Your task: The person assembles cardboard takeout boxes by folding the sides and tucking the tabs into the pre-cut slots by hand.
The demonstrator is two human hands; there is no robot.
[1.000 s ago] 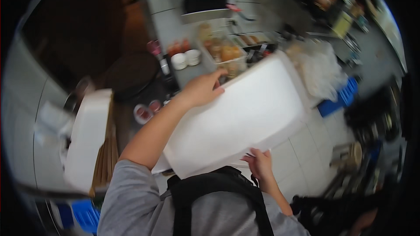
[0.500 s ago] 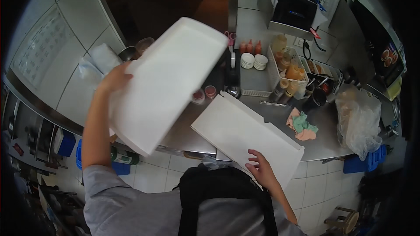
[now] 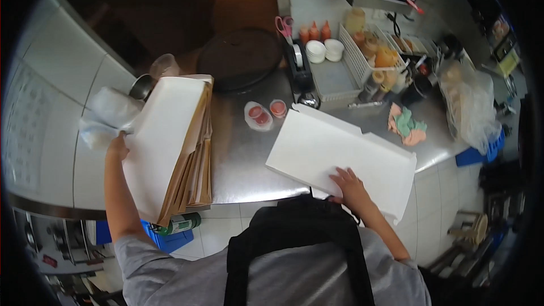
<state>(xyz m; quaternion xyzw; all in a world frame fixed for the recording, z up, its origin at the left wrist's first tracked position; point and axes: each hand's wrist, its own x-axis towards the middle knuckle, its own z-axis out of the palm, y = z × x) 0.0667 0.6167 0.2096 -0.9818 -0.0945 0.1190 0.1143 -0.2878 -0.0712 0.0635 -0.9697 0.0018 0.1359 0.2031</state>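
At the left stands a stack of flattish cardboard boxes [image 3: 195, 173], brown at the edges. A long white cardboard box [image 3: 161, 119] lies on top, its pale inside facing up. My left hand [image 3: 118, 146] is closed at the left edge of this top box, thumb and forefinger against it; part of the fingers is hard to make out. Right of the middle, an open white cardboard box [image 3: 345, 150] lies tilted across the counter's front edge. My right hand [image 3: 354, 188] rests on its near side with the fingers spread.
On the steel counter [image 3: 238, 158] sit small lidded sauce cups [image 3: 259, 117]. Behind are a tape dispenser [image 3: 298, 59], pink scissors [image 3: 285, 27], a white basket [image 3: 362, 51] of sauce bottles and a round dark tray [image 3: 241, 59]. Cloths [image 3: 405, 124] and a plastic bag [image 3: 467, 105] lie rightward.
The raised white box has come down leftward onto the stack, with my left hand at its edge. The view has shifted. My right hand stays on the other box.
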